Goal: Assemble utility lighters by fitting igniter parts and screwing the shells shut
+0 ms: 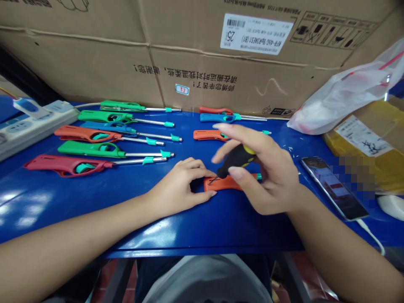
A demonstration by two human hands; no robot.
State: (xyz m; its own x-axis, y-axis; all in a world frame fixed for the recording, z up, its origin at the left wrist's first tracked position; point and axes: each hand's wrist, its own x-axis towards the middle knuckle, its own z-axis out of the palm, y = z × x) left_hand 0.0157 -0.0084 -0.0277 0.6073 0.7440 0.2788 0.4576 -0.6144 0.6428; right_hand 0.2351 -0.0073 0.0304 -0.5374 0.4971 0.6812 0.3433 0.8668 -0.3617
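An orange long-necked lighter (226,182) lies on the blue table in front of me. My left hand (186,181) pinches the end of its handle between thumb and forefinger. In my right hand (271,176) is a short black and yellow screwdriver (235,160), tilted, its thin shaft reaching down to the slot in the orange handle. Whether the tip is inside the slot I cannot tell. The right hand covers much of the lighter's front part. Just behind it lies another orange lighter (206,134), and beyond that a blue lighter (217,118) and a red lighter (208,110).
Several green, blue, orange and red lighters (91,148) lie in a row at left, beside a white power strip (38,122). A large cardboard box (189,54) walls off the back. On the right are a phone (334,187) on a cable, a plastic bag (344,92) and a taped parcel (385,155).
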